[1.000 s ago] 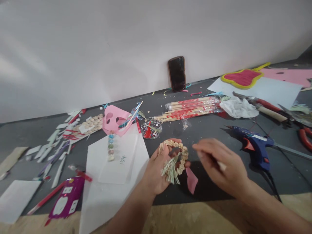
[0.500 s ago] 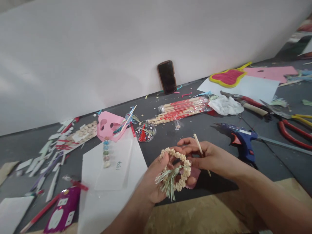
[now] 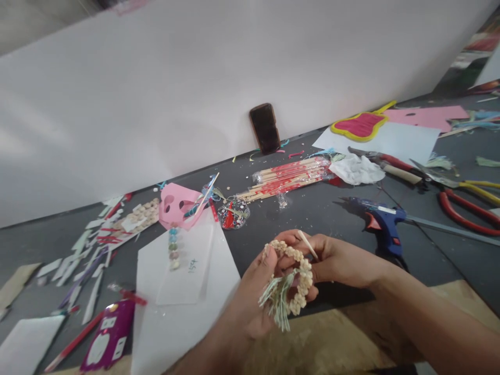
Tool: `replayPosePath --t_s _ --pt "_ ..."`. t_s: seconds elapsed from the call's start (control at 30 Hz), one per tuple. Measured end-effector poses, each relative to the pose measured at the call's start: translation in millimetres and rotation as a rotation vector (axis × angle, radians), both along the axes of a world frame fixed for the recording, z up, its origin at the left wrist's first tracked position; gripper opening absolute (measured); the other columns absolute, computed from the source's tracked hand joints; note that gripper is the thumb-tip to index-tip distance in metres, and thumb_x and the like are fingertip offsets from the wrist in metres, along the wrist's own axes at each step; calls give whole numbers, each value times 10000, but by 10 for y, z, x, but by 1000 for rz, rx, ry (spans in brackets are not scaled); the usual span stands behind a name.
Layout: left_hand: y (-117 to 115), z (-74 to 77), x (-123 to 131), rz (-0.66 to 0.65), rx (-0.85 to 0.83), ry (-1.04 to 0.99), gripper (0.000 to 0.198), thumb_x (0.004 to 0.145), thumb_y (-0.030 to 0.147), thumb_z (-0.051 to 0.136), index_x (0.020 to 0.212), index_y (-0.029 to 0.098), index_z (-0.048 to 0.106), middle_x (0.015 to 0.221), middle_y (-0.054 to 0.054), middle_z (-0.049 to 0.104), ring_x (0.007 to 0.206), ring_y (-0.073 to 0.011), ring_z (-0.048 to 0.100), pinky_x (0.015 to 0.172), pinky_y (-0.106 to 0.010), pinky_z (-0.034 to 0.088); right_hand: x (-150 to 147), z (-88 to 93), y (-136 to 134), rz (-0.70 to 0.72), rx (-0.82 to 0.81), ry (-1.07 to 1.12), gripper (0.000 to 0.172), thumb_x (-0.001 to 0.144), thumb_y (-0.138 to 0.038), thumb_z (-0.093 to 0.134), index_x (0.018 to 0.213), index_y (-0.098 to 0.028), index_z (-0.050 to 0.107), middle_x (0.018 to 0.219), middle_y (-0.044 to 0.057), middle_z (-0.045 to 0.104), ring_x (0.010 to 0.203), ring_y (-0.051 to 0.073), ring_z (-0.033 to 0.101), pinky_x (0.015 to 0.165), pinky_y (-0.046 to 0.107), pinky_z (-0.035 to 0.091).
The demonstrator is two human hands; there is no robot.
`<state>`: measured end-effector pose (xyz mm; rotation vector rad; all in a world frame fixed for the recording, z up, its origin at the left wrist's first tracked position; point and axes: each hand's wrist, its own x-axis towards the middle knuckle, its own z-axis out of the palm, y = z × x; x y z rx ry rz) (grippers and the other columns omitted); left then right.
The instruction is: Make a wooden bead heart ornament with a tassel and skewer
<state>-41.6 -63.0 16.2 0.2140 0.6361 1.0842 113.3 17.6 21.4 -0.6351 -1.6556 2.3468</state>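
My left hand (image 3: 248, 299) is closed around a ring of small cream bead clusters (image 3: 304, 281), its thumb lying on the upper left of the ring. A pale green thread tassel (image 3: 282, 304) hangs inside the ring and over its lower edge. Close against the ring's right side, my right hand (image 3: 341, 258) pinches a thin wooden stick (image 3: 308, 245), which slants up to the left. Fingertips of the right hand are hidden behind the ring, so I cannot tell whether they touch it.
A blue glue gun (image 3: 385, 224) lies to the right, with red-handled pliers (image 3: 453, 211) beyond. Behind my hands are wrapped wooden sticks (image 3: 292, 177), crumpled tissue (image 3: 357, 169) and a phone (image 3: 265, 128) leaning on the wall. Left are white paper (image 3: 146, 291), a pink mask (image 3: 175, 200) and scraps.
The wooden stick has tilted further over to the left, its top end now lower. Both hands stay around the bead ring. The view has shifted slightly.
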Motion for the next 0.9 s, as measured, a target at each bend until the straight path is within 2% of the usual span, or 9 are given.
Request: replayPosePath --t_s 0.13,0.23,0.33,0.43,0.57,0.67,0.77,0.83,0.9 --pt "9 28 84 47 -50 45 469 827 508 556 1155 172 563 830 -64 647 606 -151 641 613 -303 556 -7 -85 -6 -41 -114 -16 276 683 -277 744 940 -177 724 819 17 668 638 99 612 585 203 523" --pt "29 74 133 72 -39 51 448 821 490 578 1130 166 575 804 -42 633 569 -130 626 620 -285 548 -9 -103 -7 -57 -155 -8 242 647 -273 769 856 -158 730 751 3 654 595 86 600 574 194 524" --pt "46 117 158 93 -2 21 345 838 440 582 1000 139 620 676 0 583 507 -88 577 654 -270 544 -4 -96 -8 -67 -159 3 199 646 -277 773 792 -153 717 726 -8 638 587 83 591 574 191 516" --pt "45 114 151 111 -1 -15 273 838 385 602 853 114 631 599 13 553 483 -78 559 666 -268 547 -1 -84 -1 -44 -137 34 206 704 -292 739 854 -160 688 786 -9 619 625 82 590 599 196 506" --pt "17 60 101 125 -23 -48 175 838 295 616 914 137 623 720 -21 640 582 -120 639 637 -264 555 2 -46 25 -40 -84 92 222 775 -314 678 933 -170 618 952 7 582 700 81 576 661 219 492" --pt "6 51 58 133 -19 -73 165 845 264 608 980 169 610 846 -43 683 691 -149 674 636 -264 564 19 -9 57 -88 -1 93 193 781 -333 662 828 -163 583 1042 28 565 772 102 577 762 268 474" --pt "18 73 16 150 22 -74 171 840 236 614 1000 177 609 926 -50 688 776 -168 676 665 -292 576 51 17 100 -169 120 32 210 776 -349 659 744 -162 571 1156 66 536 999 172 550 849 295 439" --pt "34 80 -15 166 34 -51 163 834 228 622 985 168 616 949 -58 685 809 -179 674 678 -303 579 73 19 129 -208 175 -20 210 766 -346 671 735 -163 574 1194 78 521 1062 192 521 828 283 438" --pt "51 70 -42 198 20 -24 156 824 219 632 972 170 621 970 -59 681 824 -182 672 681 -301 579 86 4 151 -213 190 -40 217 765 -349 675 729 -162 569 1148 73 543 966 169 552 754 262 443"
